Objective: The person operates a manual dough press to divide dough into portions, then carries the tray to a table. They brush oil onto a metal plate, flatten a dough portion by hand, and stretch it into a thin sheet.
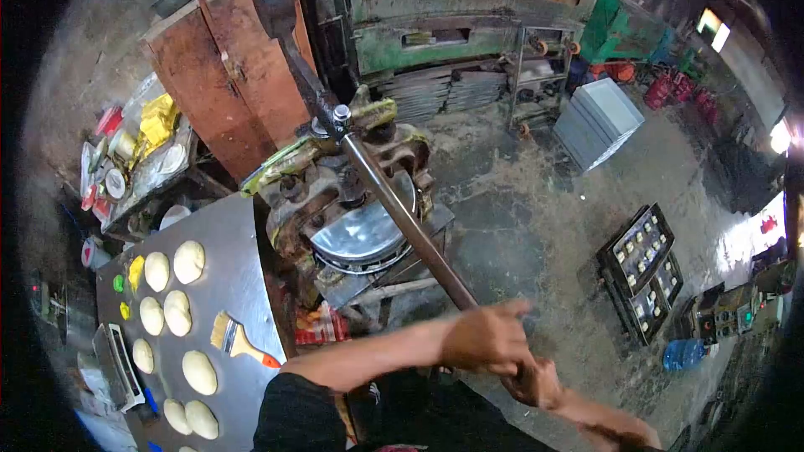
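Note:
A long metal lever (404, 222) slants down toward me from an old cast-iron press (410, 149). My left hand (486, 340) is closed around the lever near its lower end, one finger partly stretched out. Just beyond it, my right hand (538, 382) also grips the lever end, which the fingers mostly hide. Under the press head rests a round, shiny metal pan (362, 234). On the steel table (239, 243) to my left lie several pale dough balls (199, 372) and a wide brush (238, 340) with an orange-tipped handle.
A metal scraper-like frame (124, 368) lies at the table's left edge. Behind it stands a cluttered side table (197, 155) and an orange-brown cabinet (205, 75). Black trays (641, 272) with small pieces sit on the floor at right, near a grey stack (599, 121) and a blue bottle (682, 355).

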Demonstrator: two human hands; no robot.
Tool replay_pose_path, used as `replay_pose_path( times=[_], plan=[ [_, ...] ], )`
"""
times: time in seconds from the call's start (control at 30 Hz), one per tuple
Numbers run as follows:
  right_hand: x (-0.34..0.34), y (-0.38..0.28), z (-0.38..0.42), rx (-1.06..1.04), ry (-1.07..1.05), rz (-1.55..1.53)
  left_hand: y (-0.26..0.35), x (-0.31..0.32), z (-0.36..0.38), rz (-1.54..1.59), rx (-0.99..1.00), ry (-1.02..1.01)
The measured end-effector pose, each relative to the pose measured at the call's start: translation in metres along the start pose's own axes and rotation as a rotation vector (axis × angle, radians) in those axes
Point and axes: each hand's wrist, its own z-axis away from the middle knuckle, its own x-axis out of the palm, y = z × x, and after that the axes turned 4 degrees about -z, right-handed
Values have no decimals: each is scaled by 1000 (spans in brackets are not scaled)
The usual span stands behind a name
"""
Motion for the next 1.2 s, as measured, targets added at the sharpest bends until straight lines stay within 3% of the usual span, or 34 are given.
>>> replay_pose_path(
  times=[0.07, 0.1, 0.13, 0.17, 0.23, 0.27, 0.33, 0.37, 0.43, 0.47, 0.53, 0.6, 0.63, 0.7, 0.73, 0.77, 0.87, 0.97, 1.0, 1.03, 1.1, 1.2],
  plan=[
    [-15, -20, -1, 164, -79, -46, -7, -111, 29, -153, -780, 117],
    [-26, -31, 0, 161, -64, -40, -54, -125, 113, -849, -668, 402],
    [-36, -43, 0, 177, -80, -42, -60, -179, 132, -1124, -856, 646],
    [-39, -50, 1, 198, -99, -53, -82, -213, 190, -1531, -871, 648],
    [-32, -40, 5, 252, -148, -65, -96, -238, 199, -1746, -843, 833],
    [-32, -35, 1, 301, -214, -65, -81, -230, 162, -1364, -780, 837],
    [-41, -46, 0, 268, -177, -108, -50, -192, 69, -882, -398, 439],
    [-44, -49, 1, 249, -157, -154, -18, -161, 20, -416, -493, 249],
    [-12, -5, 2, 137, -115, -121, -3, -51, -4, 122, -849, 133],
    [13, 25, -1, 41, -58, -85, -18, 8, 1, -193, -451, -318],
    [56, 65, -7, -55, -21, -60, -18, 51, -3, -328, -245, -813],
    [84, 88, -15, -111, -8, 73, -13, 63, 1, -379, -340, -713],
    [73, 71, -11, -63, -17, -11, -11, 71, 12, -360, -366, -514],
    [54, 44, -1, 91, -131, -247, 1, 47, 5, -302, -413, -622],
    [37, 27, 5, 115, -111, -240, 6, 40, 6, -349, -394, -515],
    [14, 6, 8, 127, -85, -230, 10, 24, -4, -459, -338, -512],
    [-58, -51, 5, 50, -121, -214, 25, -36, -31, -399, -342, -551],
    [-34, -22, -10, 59, -144, -139, 14, -33, -32, -413, -340, -655],
    [10, 13, -19, 110, -148, -81, 4, 4, -19, -398, -392, -746],
    [71, 58, -26, -45, 16, -182, -5, 29, -12, -371, -447, -831],
    [54, 62, -27, -140, -11, -304, -18, 41, -11, -392, -481, -779],
    [57, 58, -27, -75, 10, -198, -4, 38, -8, -433, -499, -770]
  ],
)
